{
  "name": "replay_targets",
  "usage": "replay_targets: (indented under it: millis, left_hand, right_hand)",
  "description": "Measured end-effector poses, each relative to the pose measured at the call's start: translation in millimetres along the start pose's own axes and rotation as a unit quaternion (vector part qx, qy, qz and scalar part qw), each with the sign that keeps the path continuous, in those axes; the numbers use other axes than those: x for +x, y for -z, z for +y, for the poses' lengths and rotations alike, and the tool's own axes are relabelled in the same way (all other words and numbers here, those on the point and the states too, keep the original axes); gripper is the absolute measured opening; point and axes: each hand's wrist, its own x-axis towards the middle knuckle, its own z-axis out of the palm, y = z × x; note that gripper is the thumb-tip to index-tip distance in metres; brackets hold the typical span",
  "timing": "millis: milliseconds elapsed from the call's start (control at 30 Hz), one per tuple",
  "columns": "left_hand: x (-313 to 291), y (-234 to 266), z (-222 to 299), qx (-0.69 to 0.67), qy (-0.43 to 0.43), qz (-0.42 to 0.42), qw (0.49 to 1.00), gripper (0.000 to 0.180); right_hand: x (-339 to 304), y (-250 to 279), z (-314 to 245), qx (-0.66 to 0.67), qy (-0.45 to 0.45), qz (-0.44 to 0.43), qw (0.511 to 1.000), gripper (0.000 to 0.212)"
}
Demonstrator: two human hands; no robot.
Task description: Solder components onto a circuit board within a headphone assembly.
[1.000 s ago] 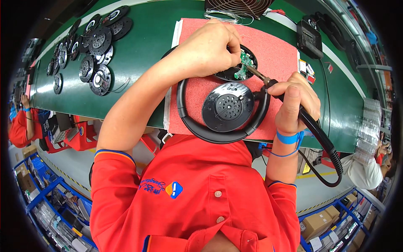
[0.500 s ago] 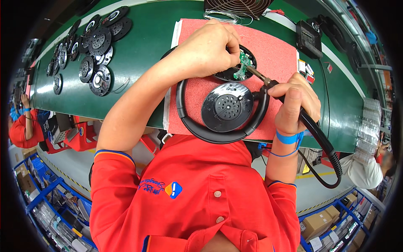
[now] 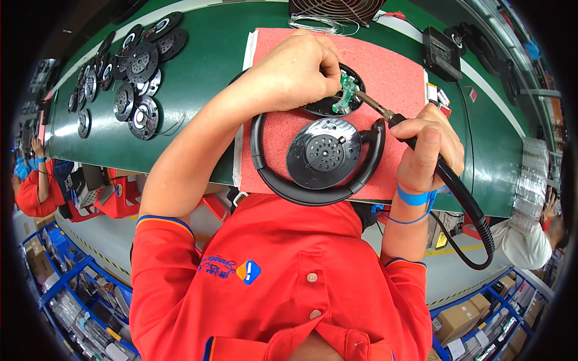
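A pair of black headphones lies on a pink foam mat (image 3: 394, 66), its headband (image 3: 283, 188) curving towards me. The near ear cup (image 3: 324, 153) shows a round plate with holes. In the open far ear cup (image 3: 319, 109) sits a green circuit board (image 3: 345, 99). My left hand (image 3: 304, 69) reaches over that cup, fingertips pinched together at the board's left side; what they hold is hidden. My right hand (image 3: 428, 147) grips a soldering iron (image 3: 453, 180) by its black handle. Its metal tip points left, close to the board's right edge; I cannot tell whether they touch.
Several black speaker discs (image 3: 143, 60) lie on the green table (image 3: 198, 78) at left. A coil of thin wire (image 3: 316, 24) is by a fan grille (image 3: 337, 7) at the back. A black tray (image 3: 441, 54) stands back right. The iron's cable loops beside my right forearm.
My right hand and the soldering iron have shifted slightly right, drawing the tip back from over the board towards its edge. My left hand and the headphones have moved slightly left.
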Motion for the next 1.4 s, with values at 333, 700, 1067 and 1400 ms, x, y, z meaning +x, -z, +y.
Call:
replay_targets:
  millis: [333, 700, 1067, 1400]
  left_hand:
    - [1, -2, 2, 0.016, -0.013, -0.017, 1.0, 0.009]
    - [0, 1, 5, 0.047, -0.05, -0.048, 0.996, 0.009]
    - [0, 3, 4, 0.07, -0.068, -0.061, 0.993, 0.008]
    - [0, 5, 5, 0.077, -0.072, -0.071, 0.992, 0.006]
  right_hand:
    - [1, 7, 6, 0.013, 0.027, 0.0, 1.0, 0.025]
    - [1, 9, 4, 0.031, 0.013, 0.003, 0.999, 0.025]
    - [2, 6, 2, 0.028, 0.003, -0.038, 0.999, 0.021]
    - [3, 4, 0, 0.023, -0.002, -0.052, 0.998, 0.021]
